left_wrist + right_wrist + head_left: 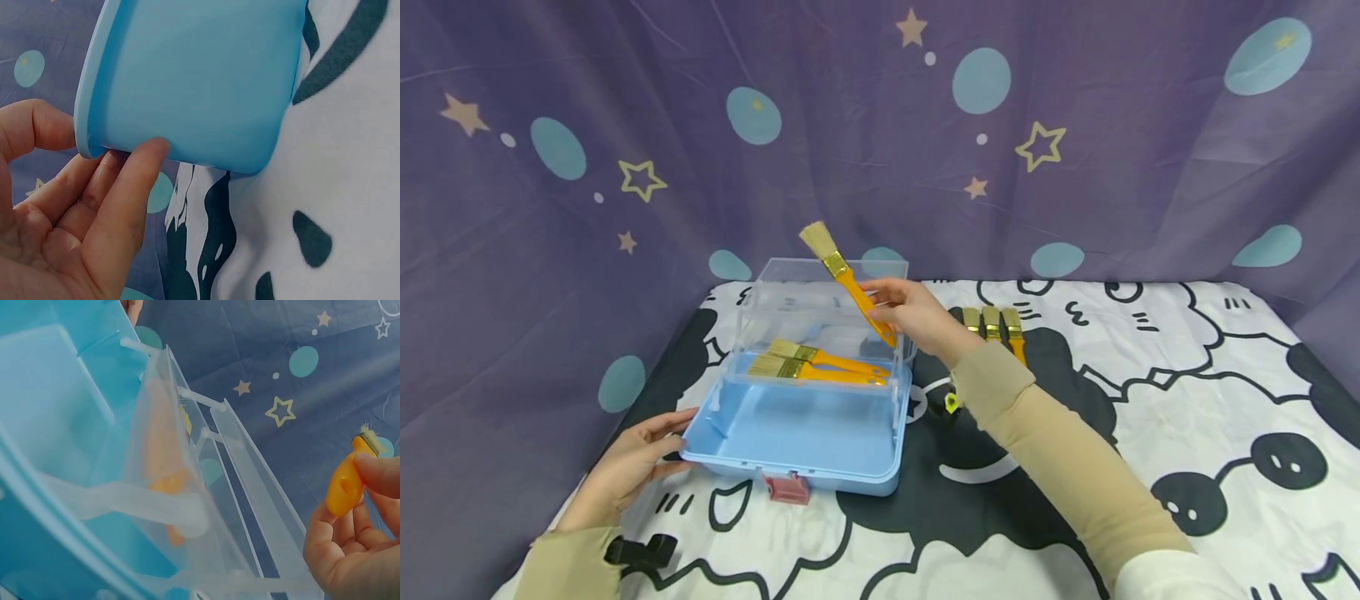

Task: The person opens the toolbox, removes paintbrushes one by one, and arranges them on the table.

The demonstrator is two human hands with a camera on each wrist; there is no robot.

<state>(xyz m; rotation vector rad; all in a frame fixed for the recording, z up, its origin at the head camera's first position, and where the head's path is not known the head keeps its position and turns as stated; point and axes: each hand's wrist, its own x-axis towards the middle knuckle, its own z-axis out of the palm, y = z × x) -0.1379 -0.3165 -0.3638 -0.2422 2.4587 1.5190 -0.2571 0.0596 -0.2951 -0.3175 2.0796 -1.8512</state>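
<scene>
A light-blue plastic box (797, 425) with raised clear trays (827, 317) and a pink latch (787, 489) stands on the cloth. My left hand (634, 457) holds its near left corner; in the left wrist view the thumb lies against the blue wall (200, 81) and a finger touches the rim. Over the trays, my right hand (919, 317) pinches a paintbrush (853, 289) by its orange handle, bristles tilted up and left. Two more paintbrushes (820, 375) lie side by side in a clear tray, seen blurred through the plastic (164, 437) in the right wrist view.
Three paintbrushes (992, 323) lie in a row on the cloth right of the box, partly hidden by my right arm. A patterned black-and-white cloth (1210, 383) covers the table. Behind hangs a purple curtain (865, 167) with stars and ovals.
</scene>
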